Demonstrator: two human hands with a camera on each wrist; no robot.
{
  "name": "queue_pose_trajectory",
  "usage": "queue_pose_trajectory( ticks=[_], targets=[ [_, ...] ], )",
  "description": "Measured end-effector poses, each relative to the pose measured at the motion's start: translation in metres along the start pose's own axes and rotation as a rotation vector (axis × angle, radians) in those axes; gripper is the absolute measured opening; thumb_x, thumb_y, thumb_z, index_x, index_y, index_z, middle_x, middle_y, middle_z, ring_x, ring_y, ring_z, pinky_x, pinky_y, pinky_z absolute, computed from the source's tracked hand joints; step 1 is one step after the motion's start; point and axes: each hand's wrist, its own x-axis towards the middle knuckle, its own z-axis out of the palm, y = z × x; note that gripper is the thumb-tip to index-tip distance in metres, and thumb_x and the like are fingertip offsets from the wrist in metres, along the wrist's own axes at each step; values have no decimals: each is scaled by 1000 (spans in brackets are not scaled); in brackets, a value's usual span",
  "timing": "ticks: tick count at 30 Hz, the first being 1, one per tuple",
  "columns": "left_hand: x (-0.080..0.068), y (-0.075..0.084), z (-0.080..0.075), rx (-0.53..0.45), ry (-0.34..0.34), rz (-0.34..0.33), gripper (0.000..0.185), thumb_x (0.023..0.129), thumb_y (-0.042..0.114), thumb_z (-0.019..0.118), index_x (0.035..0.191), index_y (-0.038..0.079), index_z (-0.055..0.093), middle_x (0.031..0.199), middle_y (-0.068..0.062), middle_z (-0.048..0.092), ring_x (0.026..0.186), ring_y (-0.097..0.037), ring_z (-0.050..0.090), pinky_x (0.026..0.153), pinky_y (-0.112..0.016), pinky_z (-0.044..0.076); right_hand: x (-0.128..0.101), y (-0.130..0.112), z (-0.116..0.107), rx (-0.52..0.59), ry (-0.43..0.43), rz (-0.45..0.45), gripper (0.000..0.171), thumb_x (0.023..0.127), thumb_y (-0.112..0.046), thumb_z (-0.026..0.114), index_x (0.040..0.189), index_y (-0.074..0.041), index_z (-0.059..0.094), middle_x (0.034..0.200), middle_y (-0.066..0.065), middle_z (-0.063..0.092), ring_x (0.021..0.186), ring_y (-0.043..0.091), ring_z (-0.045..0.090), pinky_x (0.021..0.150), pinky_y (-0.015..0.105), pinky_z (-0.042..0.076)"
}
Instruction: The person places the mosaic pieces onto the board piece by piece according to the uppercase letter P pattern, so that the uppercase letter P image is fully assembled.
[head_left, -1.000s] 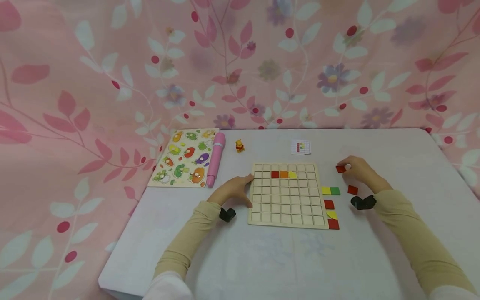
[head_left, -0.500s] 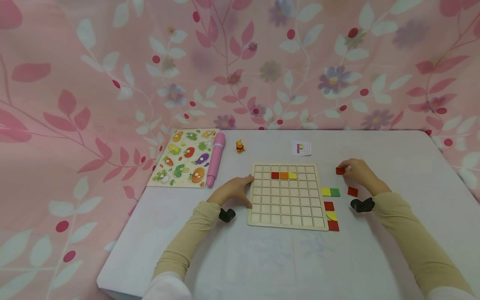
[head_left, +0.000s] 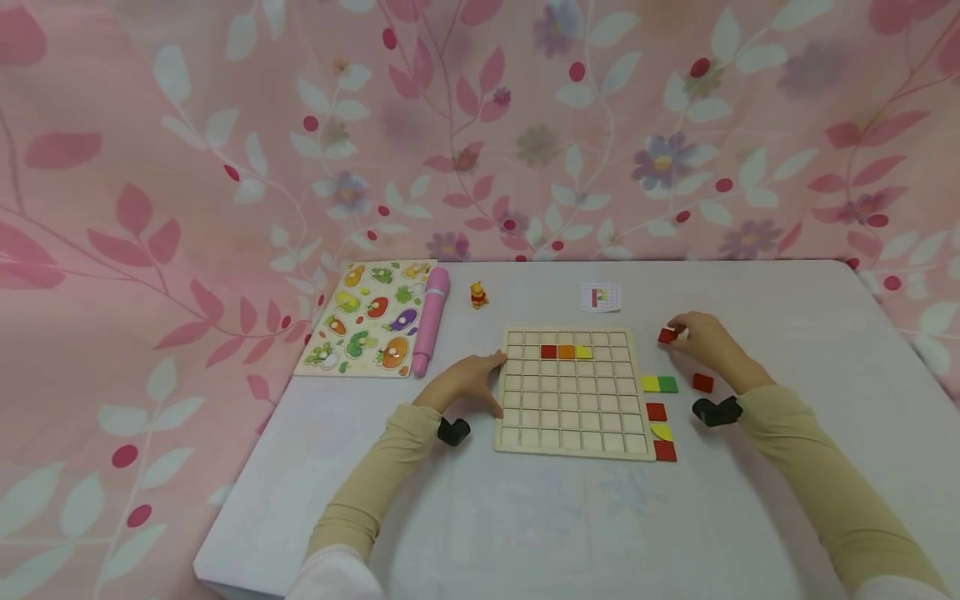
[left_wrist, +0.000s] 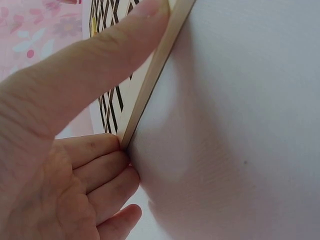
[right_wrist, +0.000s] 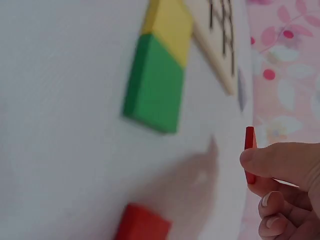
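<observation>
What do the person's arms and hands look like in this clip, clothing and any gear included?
Both arms wear long beige sleeves, with a pale pink cuff or layer showing nearest the camera. A small black device sits at each wrist. The left hand and right hand are bare: no gloves, and no rings can be made out.

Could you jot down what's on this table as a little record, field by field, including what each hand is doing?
Right hand: pinches a red tile, lifted off the table
Left hand: rests against the left edge of the grid board, thumb on its rim
On the board: red, orange and yellow tiles side by side in the second row
Loose tiles right of board: yellow-green pair, three red ones, a yellow curved one
Far left: vegetable puzzle, pink pen
Back: small orange figure, pattern card
</observation>
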Motion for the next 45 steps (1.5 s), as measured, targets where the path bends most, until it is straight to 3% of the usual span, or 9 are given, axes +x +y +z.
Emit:
queue_pose_trajectory(
  ticks=[8,18,29,45],
  targets=[
    [1,2,1,1,8,2,103,57,35,84,140,9,30,142,-8,27,126,-27,29,102,-34,24,1,-25,-6,-15,107,-163,27,77,-1,67,99,12,61,90,20,58,73,29,49,65,41,43],
    [-1,2,2,-12,-2,-29,102,58,34,84,141,11,28,144,-6,24,128,-25,25,103,-33,21,12,-66,-1,24,168,-305,26,75,0,69,98,9,63,90,17,58,66,24,45,57,34,40],
    [0,0,2,-25,7,-10,104,57,34,84,141,10,28,143,-8,24,128,-26,25,103,-34,20,17,-96,14,93,172,-398,22,74,-1,70,95,5,66,86,13,58,60,18,41,52,29,38],
    [1,0,1,-27,6,-14,104,57,33,84,141,10,28,143,-7,24,128,-23,25,103,-31,20,30,-123,39,167,76,-492,22,75,-1,69,96,3,66,87,10,58,61,16,41,53,28,38]
  ],
)
